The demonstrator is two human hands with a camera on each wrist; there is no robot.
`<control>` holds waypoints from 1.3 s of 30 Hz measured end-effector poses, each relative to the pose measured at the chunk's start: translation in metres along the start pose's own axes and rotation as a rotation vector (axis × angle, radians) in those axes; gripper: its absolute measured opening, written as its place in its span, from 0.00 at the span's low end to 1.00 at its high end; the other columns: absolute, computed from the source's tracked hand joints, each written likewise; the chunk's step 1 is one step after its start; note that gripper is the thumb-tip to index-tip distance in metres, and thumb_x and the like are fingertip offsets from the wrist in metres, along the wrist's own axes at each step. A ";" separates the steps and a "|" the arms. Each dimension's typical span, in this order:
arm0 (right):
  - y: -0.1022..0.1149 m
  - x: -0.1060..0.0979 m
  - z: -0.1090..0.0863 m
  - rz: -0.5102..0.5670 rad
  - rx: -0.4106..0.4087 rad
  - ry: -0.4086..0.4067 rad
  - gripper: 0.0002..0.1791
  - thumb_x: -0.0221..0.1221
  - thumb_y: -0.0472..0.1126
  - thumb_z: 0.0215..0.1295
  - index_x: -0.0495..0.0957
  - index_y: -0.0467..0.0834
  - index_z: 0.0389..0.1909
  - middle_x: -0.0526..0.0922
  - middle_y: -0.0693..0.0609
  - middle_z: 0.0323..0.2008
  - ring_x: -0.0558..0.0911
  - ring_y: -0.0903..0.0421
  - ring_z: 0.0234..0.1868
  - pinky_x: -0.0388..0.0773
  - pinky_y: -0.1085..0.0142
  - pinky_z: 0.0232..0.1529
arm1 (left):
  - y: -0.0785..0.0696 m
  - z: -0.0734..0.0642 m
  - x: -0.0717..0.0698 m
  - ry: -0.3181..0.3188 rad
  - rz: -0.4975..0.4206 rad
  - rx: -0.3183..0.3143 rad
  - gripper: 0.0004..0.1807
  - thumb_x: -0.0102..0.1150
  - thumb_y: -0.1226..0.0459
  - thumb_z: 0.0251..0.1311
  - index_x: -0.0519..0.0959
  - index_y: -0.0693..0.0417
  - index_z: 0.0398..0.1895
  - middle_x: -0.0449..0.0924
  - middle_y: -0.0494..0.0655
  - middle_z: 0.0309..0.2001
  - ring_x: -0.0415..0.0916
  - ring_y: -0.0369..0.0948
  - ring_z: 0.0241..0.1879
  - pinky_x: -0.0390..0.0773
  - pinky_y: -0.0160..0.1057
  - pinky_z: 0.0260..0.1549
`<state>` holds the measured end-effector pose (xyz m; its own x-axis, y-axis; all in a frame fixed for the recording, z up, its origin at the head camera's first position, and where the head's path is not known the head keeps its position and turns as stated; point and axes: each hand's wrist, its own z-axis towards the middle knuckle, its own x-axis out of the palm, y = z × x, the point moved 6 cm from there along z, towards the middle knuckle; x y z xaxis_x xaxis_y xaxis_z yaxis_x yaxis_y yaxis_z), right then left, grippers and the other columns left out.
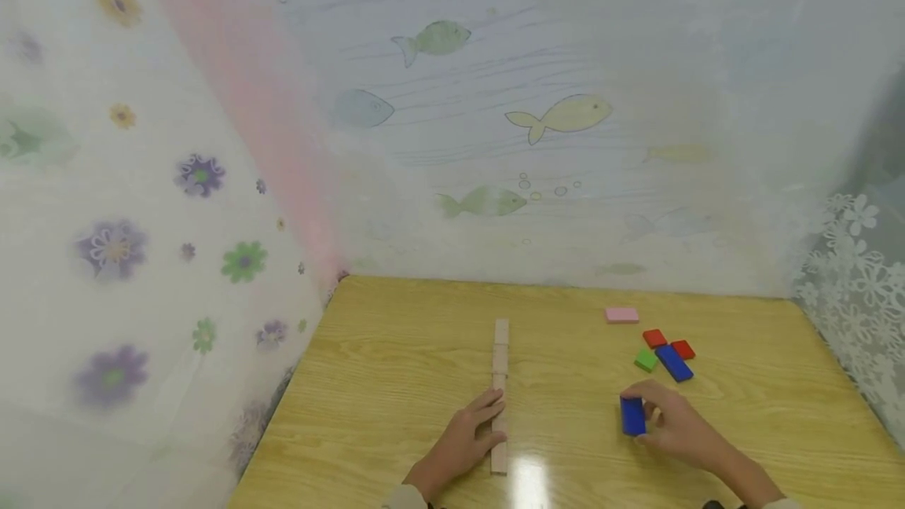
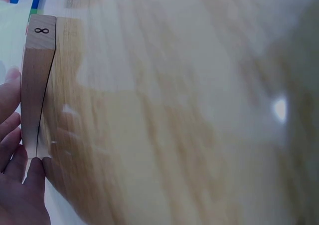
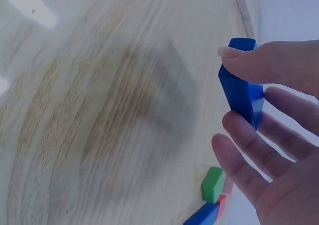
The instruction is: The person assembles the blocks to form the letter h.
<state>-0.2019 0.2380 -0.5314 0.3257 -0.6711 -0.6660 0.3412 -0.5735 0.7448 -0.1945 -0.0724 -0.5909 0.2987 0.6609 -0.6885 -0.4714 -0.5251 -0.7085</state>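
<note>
In the head view, my left hand lies along the left side of a straight row of plain wooden blocks, its fairly straight fingers and thumb touching them. The left wrist view shows the end of one wooden block marked with a figure 8, my left fingertips against its side. My right hand pinches a blue block between thumb and fingers, to the right of the row. In the right wrist view this blue block is held over the table, with its shadow beside it.
Behind my right hand lie a second blue block, a green block and two red blocks. A pink block lies farther back. Printed curtains stand behind and left of the wooden table.
</note>
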 end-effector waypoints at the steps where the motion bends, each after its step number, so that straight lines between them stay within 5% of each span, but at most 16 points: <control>1: 0.002 0.001 0.000 -0.001 -0.009 0.003 0.30 0.72 0.33 0.45 0.74 0.35 0.52 0.76 0.43 0.48 0.73 0.61 0.34 0.74 0.69 0.26 | 0.000 0.000 0.000 0.002 -0.009 -0.002 0.30 0.55 0.55 0.64 0.67 0.63 0.64 0.58 0.52 0.70 0.54 0.51 0.69 0.62 0.48 0.63; 11: 0.020 0.016 -0.002 0.010 -0.141 -0.001 0.29 0.71 0.32 0.44 0.75 0.34 0.51 0.76 0.43 0.47 0.72 0.63 0.33 0.75 0.69 0.24 | 0.002 -0.002 0.001 0.026 -0.059 -0.041 0.30 0.56 0.55 0.64 0.66 0.63 0.65 0.57 0.50 0.71 0.52 0.50 0.70 0.61 0.46 0.64; 39: 0.039 0.049 -0.004 0.035 -0.215 0.041 0.30 0.70 0.29 0.44 0.74 0.34 0.52 0.75 0.46 0.47 0.71 0.66 0.34 0.76 0.70 0.26 | 0.000 0.000 0.000 0.005 -0.015 -0.002 0.30 0.56 0.56 0.63 0.67 0.63 0.65 0.58 0.52 0.70 0.54 0.49 0.69 0.62 0.46 0.63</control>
<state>-0.1693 0.1852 -0.5353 0.3749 -0.6666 -0.6443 0.5078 -0.4338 0.7443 -0.1944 -0.0721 -0.5906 0.3101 0.6657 -0.6788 -0.4651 -0.5164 -0.7190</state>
